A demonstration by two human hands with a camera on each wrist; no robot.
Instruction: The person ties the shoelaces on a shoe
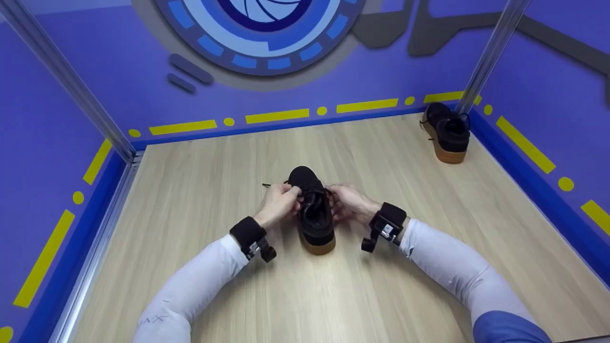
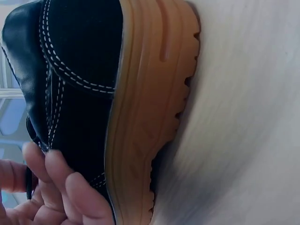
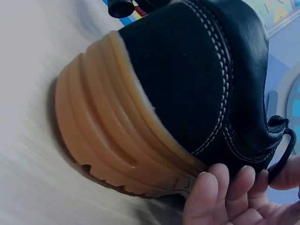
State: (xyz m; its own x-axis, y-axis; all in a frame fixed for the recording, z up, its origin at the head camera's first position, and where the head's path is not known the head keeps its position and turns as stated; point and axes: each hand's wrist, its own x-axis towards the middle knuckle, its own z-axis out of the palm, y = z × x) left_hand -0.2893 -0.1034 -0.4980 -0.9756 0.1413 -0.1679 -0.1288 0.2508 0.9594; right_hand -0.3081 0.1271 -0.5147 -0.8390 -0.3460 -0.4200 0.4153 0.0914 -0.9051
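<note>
The left hand (image 1: 281,202) and right hand (image 1: 349,202) each pinch the laces (image 3: 289,147) at either side, so uneven pulling could twist the near shoe (image 1: 316,216) left or right.

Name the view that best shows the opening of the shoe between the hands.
The head view: it looks down into the opening. Both wrist views see the shoe from the side, showing the outer collar but not inside.
</note>
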